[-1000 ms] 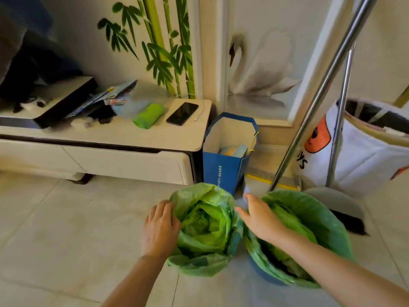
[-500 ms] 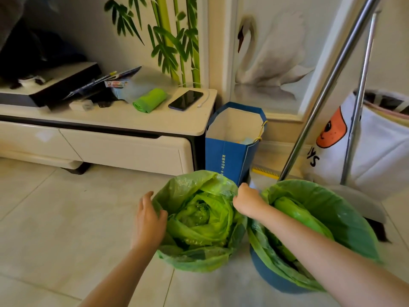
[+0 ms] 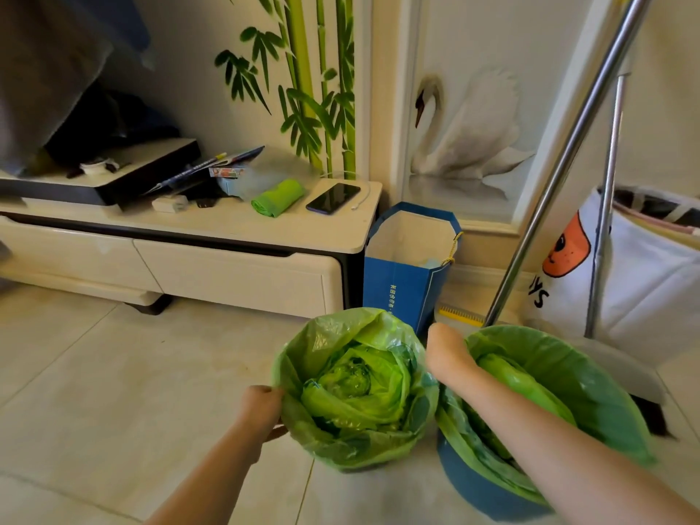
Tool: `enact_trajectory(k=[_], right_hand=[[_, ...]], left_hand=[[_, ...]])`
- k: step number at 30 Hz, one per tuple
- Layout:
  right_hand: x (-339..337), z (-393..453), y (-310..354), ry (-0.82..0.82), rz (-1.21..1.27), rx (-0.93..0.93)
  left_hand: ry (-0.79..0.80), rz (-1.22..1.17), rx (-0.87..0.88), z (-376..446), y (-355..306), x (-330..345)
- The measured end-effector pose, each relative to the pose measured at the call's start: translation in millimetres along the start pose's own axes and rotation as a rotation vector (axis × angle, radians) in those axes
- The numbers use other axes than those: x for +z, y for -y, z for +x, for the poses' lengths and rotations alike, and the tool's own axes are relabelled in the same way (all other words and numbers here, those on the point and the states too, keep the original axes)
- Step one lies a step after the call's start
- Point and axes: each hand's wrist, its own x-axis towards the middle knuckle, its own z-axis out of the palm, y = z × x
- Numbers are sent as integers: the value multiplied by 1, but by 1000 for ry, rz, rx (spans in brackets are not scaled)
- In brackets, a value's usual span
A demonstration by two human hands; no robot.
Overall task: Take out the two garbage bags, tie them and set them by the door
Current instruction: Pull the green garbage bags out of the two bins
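Garbage bag (image 3: 356,388) rim, fingers (image 3: 265,395) gripping both sides

Left hand (image 3: 261,405) grips the near-left rim of the left green garbage bag (image 3: 356,388); right hand (image 3: 447,356) at its far-right rim — fingers hidden. Second green garbage bag (image 3: 591,388) lines a blue bin (image 3: 477,486) just beside. Both on floor tiles (image 3: 113,373).

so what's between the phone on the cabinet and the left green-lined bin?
Head view: the blue paper bag stands on the floor between the phone and the left bin, beside the cabinet end.
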Motion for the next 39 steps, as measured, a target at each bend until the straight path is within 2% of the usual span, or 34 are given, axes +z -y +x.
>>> enact_trajectory(k=[5,10,13,18,21,23,25,28,30,34,39], right_hand=[[4,-12,-7,-62,-87,47],[13,-34,-14,-51,-247,87],[14,-34,-15,-84,-199,59],[9,-27,-10,-106,4,-81],[2,-33,-7,-77,114,-64],[2,-45,-7,4,129,6],[6,-62,-8,210,230,203],[22,-84,-16,600,577,515],[36,-89,-20,672,779,574],[59,-80,-22,489,1173,574],[59,-75,-15,360,1156,542]], left_hand=[[-8,-228,-157,-3,-3,-15],[43,57,-106,-16,-12,-19],[46,141,-44,-27,-25,-19],[133,-47,10,-50,-49,-21],[164,-82,5,-65,-59,-24],[155,-91,2,-68,-61,-24],[147,-76,-3,-68,-56,-24],[133,-29,-14,-61,-36,-24],[133,52,-13,-56,-22,-24],[132,131,50,-50,-15,-26],[70,116,88,-46,-14,-33]])
